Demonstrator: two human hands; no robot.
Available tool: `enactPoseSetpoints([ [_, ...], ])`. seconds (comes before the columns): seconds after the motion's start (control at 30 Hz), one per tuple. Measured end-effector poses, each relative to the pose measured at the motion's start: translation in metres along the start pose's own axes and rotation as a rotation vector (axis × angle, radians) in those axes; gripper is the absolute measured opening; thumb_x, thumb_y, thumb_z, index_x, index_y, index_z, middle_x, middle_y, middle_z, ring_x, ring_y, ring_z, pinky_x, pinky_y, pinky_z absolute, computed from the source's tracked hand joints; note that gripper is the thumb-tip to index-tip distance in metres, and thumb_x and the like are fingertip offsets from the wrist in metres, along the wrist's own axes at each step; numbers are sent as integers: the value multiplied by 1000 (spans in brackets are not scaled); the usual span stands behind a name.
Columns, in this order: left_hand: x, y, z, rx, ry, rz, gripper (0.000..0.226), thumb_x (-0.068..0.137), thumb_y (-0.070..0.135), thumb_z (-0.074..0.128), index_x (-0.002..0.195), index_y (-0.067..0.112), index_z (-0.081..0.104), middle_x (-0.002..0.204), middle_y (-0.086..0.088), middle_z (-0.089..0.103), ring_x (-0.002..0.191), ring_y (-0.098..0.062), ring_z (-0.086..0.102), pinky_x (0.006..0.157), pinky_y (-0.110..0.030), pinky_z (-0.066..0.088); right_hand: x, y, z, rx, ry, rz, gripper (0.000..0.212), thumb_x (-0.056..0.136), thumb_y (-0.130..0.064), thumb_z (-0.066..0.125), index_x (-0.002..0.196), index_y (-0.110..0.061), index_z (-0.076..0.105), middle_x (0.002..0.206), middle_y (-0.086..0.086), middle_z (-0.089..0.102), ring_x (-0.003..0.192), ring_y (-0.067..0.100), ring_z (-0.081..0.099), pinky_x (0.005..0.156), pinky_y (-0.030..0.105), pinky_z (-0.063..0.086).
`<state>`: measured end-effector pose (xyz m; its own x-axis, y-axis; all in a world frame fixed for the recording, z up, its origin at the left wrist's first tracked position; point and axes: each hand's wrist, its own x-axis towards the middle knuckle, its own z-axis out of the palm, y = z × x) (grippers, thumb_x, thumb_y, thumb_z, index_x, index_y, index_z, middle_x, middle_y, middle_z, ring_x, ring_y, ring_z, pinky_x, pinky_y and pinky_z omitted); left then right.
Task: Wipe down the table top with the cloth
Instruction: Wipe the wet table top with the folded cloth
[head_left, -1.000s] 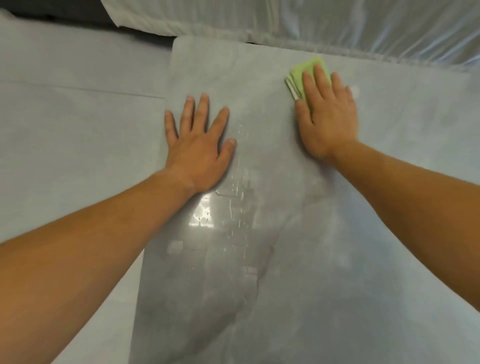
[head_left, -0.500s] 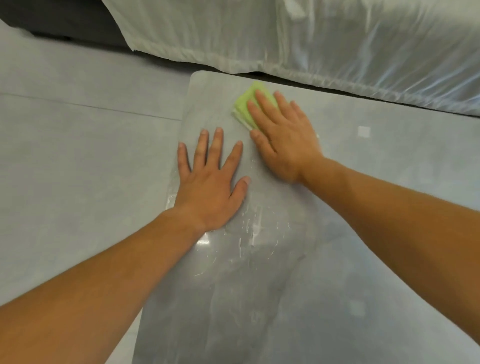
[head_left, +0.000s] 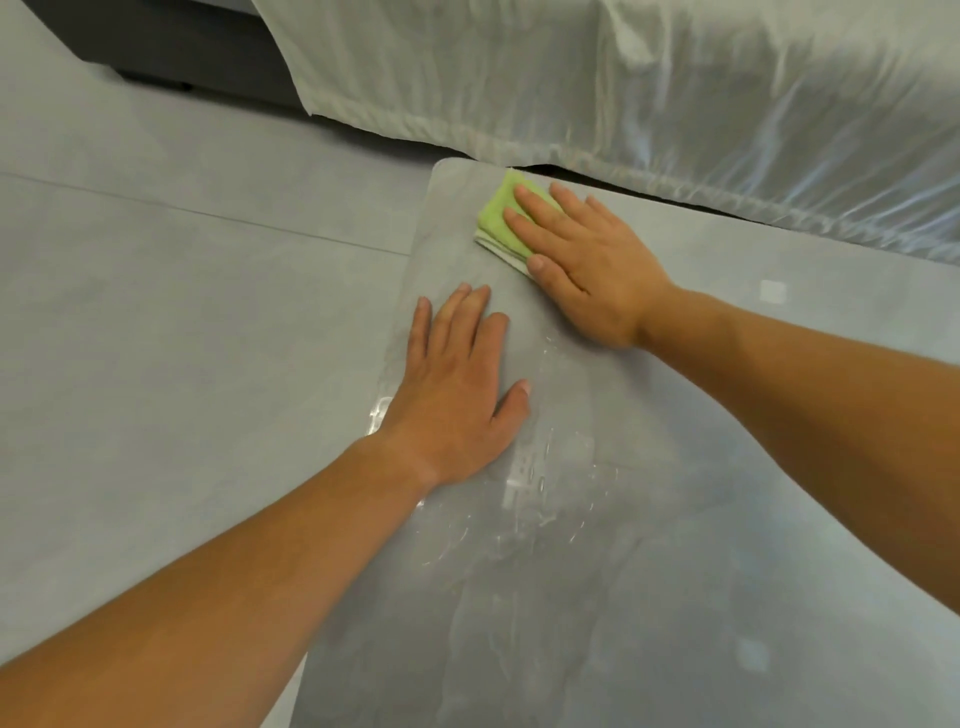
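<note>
Wiping the far left corner of the table top (head_left: 675, 597) right now, green cloth (head_left: 497, 221) folded small and pinned flat under the right hand (head_left: 587, 270). Not gripping it really, just pressing down with fingers (head_left: 535, 218) stretched out long and close together, thumb tucked along the cloth's near edge. Sitting nearly at the back rim, just short of the pale shiny cover (head_left: 623, 93) hanging down behind the table.

Bracing with the left hand (head_left: 457, 384) too, palm down and spread flat near the left edge, holding nothing, just beside the other hand but not touching.

Progress-wise, probably somewhere in the middle. Showing wet streaks and little droplets (head_left: 540, 483) just below and right of the left hand, so that patch looks gone over already. Looking duller and drier across the right side and the near end, so guessing plenty left there. Hard telling for sure though, glossy surface and glare muddying things. Also needing a pass under the braced palm eventually.
</note>
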<state>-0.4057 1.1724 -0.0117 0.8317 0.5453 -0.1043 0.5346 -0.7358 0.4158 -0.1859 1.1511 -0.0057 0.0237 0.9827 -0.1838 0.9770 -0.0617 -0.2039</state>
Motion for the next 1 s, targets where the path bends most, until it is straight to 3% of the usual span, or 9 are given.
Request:
enactPoseSetpoints([
  [0.13,-12,1,2,67,-42,-34,67,97,51,25,153,14,20,166,-13,3,153,-27,-7,122,-50,-6,40,-17,-5,22,39,131,59,102,-48,12,158,-30,12,167,-5,4,154,27,1,124,48,4],
  [0.2,-19,2,4,90,-51,-46,69,99,52,21,157,17,12,166,-10,-4,152,-25,-12,121,-49,-8,59,-33,-8,26,38,89,60,101,-50,11,158,-31,12,167,-7,4,154,28,2,123,47,4],
  [0.4,-38,0,-1,-26,-12,-37,61,99,47,29,149,12,33,164,-17,9,152,-29,-3,123,-45,-6,15,2,-1,-94,3,-190,59,102,-46,17,158,-26,19,166,-1,12,153,30,9,123,48,8],
  [0.57,-58,6,5,35,-35,-55,66,99,48,25,155,12,24,165,-17,5,152,-28,-7,122,-45,-10,-27,11,3,-13,93,243,68,98,-53,8,158,-24,19,166,2,12,152,35,10,121,53,15],
  [0.73,-62,9,9,127,-79,-77,71,100,52,20,158,15,5,165,-14,-11,151,-25,-20,119,-45,-17,-89,-12,20,-82,-52,-148,61,102,-50,17,158,-25,19,166,0,12,153,30,7,123,47,9],
  [0.8,-61,8,11,159,-90,-81,73,99,54,19,158,15,1,165,-14,-14,150,-26,-22,119,-46,-17,-85,8,16,-75,2,-24,61,101,-51,14,158,-28,16,166,-2,11,153,30,8,123,51,11],
  [0.9,-62,9,13,198,-98,-85,74,99,55,15,157,14,-2,164,-15,-14,150,-27,-22,120,-48,-15,-71,4,12,55,89,410,66,98,-53,6,158,-28,14,167,-2,7,153,31,6,123,51,9],
  [0.93,-62,10,13,209,-98,-88,74,99,55,15,157,14,-2,164,-15,-14,150,-28,-21,120,-49,-14,-75,-11,15,46,115,457,67,97,-53,6,158,-27,14,167,-1,6,153,32,5,123,51,9],
  [1.0,-62,10,13,208,-91,-93,74,98,55,16,158,13,0,165,-16,-12,151,-28,-19,120,-50,-12,-103,-40,26,9,90,322,66,99,-53,10,159,-25,15,167,1,7,153,33,5,122,52,11],
])
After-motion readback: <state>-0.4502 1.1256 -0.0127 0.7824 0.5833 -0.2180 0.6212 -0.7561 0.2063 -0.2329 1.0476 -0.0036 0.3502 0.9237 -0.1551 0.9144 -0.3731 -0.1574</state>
